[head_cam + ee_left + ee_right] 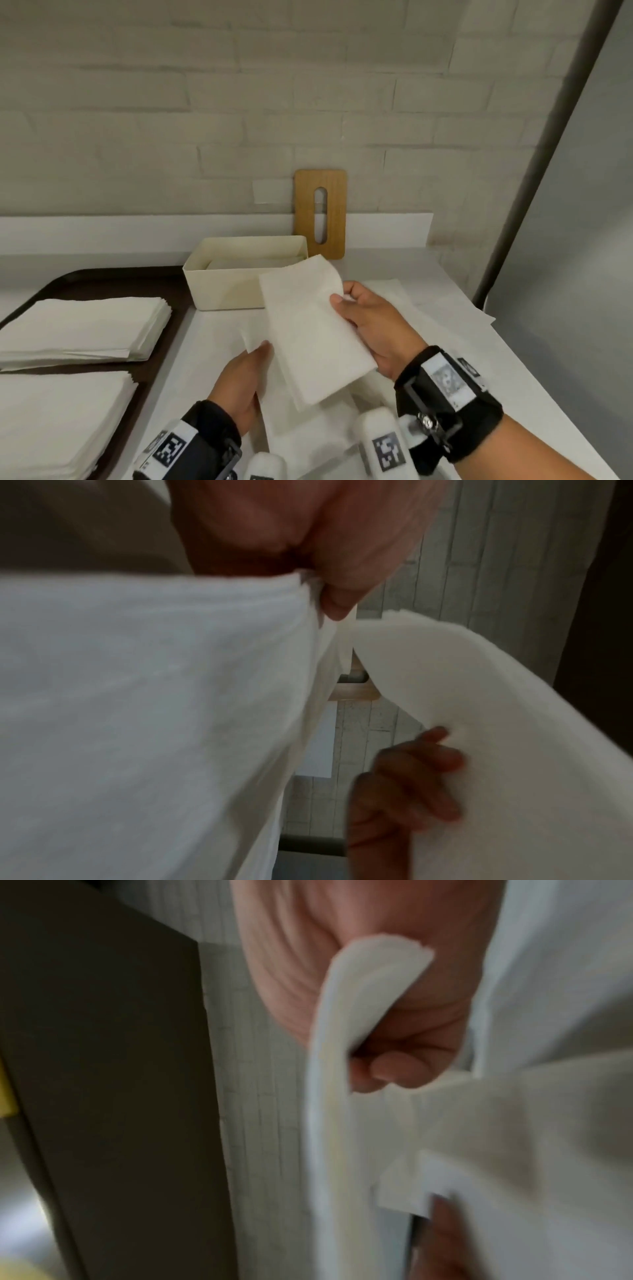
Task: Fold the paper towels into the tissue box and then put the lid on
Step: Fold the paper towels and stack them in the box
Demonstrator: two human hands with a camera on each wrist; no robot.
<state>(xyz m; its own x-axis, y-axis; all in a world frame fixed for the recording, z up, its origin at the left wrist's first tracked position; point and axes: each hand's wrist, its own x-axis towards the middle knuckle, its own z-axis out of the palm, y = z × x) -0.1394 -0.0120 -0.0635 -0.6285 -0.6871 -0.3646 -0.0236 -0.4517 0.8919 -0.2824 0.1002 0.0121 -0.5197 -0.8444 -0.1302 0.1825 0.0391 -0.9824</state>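
Note:
A folded white paper towel (308,329) hangs in the air in front of the cream tissue box (219,284), which has paper inside. My right hand (342,298) pinches the towel's right edge, thumb on top; the right wrist view shows the thumb (394,1069) against the towel's curled edge (342,1042). My left hand (260,349) pinches a corner of white sheet (154,696) at the towel's lower left. I cannot tell whether that corner belongs to the same towel. The wooden lid (320,212) with its slot leans upright against the wall behind the box.
Two stacks of paper towels (82,325) (51,421) lie on a dark tray (102,281) at the left. White paper covers the table (428,308) under my hands. A grey post (534,171) rises at the right, where the table's edge runs.

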